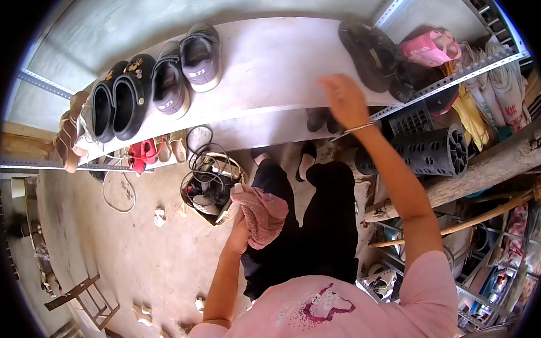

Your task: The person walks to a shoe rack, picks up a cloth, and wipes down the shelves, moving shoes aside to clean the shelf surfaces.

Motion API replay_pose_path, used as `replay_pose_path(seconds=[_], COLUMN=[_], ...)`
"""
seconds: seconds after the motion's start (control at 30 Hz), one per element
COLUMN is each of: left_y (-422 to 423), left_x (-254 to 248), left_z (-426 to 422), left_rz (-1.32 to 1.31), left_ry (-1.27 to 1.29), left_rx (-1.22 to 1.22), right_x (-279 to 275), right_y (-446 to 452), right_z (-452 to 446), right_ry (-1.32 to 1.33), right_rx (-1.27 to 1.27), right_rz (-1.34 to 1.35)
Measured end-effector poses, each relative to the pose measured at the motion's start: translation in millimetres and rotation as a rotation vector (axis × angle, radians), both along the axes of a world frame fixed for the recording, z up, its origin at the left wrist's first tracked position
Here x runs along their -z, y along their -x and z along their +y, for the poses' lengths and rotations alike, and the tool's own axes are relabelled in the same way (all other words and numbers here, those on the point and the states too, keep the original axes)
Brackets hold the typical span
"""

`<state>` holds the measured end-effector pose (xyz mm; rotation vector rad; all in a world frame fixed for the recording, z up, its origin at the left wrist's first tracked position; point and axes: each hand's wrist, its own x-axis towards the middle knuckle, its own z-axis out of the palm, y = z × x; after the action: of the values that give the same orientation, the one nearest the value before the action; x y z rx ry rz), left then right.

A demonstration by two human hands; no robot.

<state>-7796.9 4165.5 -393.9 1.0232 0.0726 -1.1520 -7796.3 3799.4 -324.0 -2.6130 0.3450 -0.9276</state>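
Note:
My left hand (239,234) is closed around a bunched pink cloth (261,216), held low in front of my dark trousers. Over the front edge of the white shelf (273,61) is my right hand (344,101), its fingers loosely extended with nothing seen in them. Closest to it on the shelf is a pair of black shoes (371,55). Toward the shelf's left end stand grey sneakers (200,58) and black clogs (131,99) with small charms. Brown shoes (69,134) are at the far left end.
Below the shelf, a basket (215,215) holds cables and assorted items beside my leg. Red shoes (142,154) are on the lower level. At right are a pink bag (430,49), a black perforated cylinder (431,154) and a wooden log (461,174). A wooden frame (90,300) stands at lower left.

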Motion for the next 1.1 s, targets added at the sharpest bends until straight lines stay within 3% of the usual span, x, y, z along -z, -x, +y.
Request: replay_pose_path(seconds=[0.03, 0.1, 0.17, 0.23, 0.33, 0.4, 0.43, 0.5, 0.53, 0.6, 0.83, 0.9, 1.1], left_y=[-4.2, -14.1, -28.2, -44.7, -75.6, -86.6, -87.3, -82.2, -72.3, -57.1, -109.5, -129.0, -131.8], left_x=[-6.5, -12.4, -9.9, -36.8, -68.3, -108.5, -103.6, -76.1, -60.8, -34.0, -20.2, -16.8, -30.8], left_z=[-7.3, -21.8, -45.4, -76.2, -134.8, -193.3, -221.5, -274.4, -294.0, -325.4, -309.8, -272.6, -212.1], left_rz=[-0.003, -0.384, -0.477, -0.781, -0.577, -0.998, -1.211, -1.634, -1.638, -2.216, -2.205, -2.372, -2.215], left_ry=[0.0, -0.021, 0.0, -0.048, 0.146, -0.028, -0.076, -0.172, -0.176, -0.423, -0.295, -0.551, -0.82], left_rx=[0.004, 0.057, 0.02, 0.024, 0.023, 0.241, 0.231, 0.05, 0.057, -0.117, -0.04, -0.068, -0.094], right_x=[-5.7, -6.4, -6.4, 2.3, 20.0, 35.7, 38.8, 38.5, 38.3, 34.3, 35.1, 35.1, 36.6], right_y=[9.8, 21.4, 31.1, 29.9, 25.2, 14.7, 12.4, 11.1, 12.5, 12.0, 13.9, 14.4, 13.2], right_z=[-22.2, -66.6, -89.9, -107.0, -121.4, -119.8, -121.0, -121.5, -120.6, -120.5, -118.8, -119.3, -120.2], right_ry=[-0.028, 0.193, 0.215, 0.256, 0.344, 0.454, 0.444, 0.441, 0.433, 0.443, 0.436, 0.425, 0.414], right_rx=[0.095, 0.166, 0.312, 0.318, 0.324, 0.428, 0.429, 0.453, 0.456, 0.432, 0.446, 0.438, 0.473], right_rz=[-0.026, -0.225, -0.257, -0.247, -0.219, -0.173, -0.176, -0.185, -0.187, -0.186, -0.182, -0.2, -0.21])
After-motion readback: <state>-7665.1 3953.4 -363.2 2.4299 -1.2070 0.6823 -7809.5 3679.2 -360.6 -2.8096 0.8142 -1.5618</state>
